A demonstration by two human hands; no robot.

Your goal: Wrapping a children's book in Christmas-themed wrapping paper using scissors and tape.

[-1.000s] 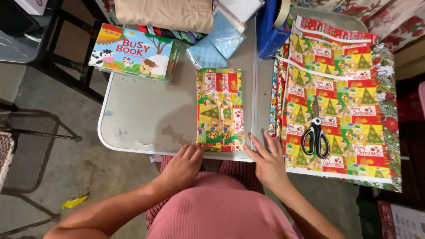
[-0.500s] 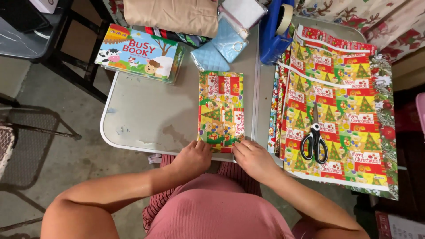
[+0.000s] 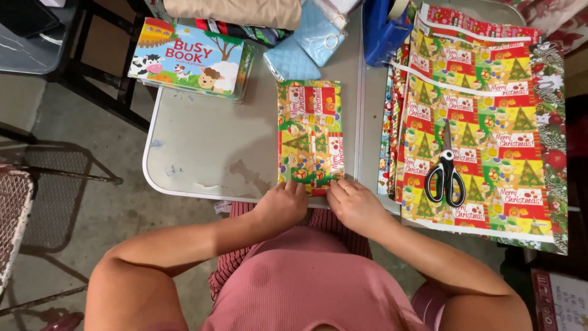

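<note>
- One wrapped parcel point(image 3: 310, 136), flat and oblong, covered in bright festive paper of red, green and yellow, lies near the middle of the pale desk point(image 3: 208, 141), its near end at the desk's front edge.
- Its long axis runs from 12 to 6 o'clock, so it stretches straight away from both hands towards 12.
- The left hand point(image 3: 283, 205) lies curled at the parcel's near left corner, fingers bent down onto the paper's end, pressing rather than gripping.
- The right hand point(image 3: 354, 202) lies at the near right corner, fingers likewise folded onto the end flap (a ring shows on one finger); both hands are about equally near, and the two almost meet at the middle.
- At 3 o'clock from the parcel lies a spread stack of wrapping paper sheets point(image 3: 490, 98) in the same print; how many sheets I cannot tell.
- One pair of black-handled scissors point(image 3: 446, 171) rests on that paper, blades pointing to 12.
- At 10 o'clock lies one picture book point(image 3: 190, 58) with cartoon farm animals on its cover.
- At 12 o'clock sit a pale blue quilted pouch point(image 3: 306, 49) and a blue tape dispenser point(image 3: 383, 30), just beyond the parcel's far end.
</note>
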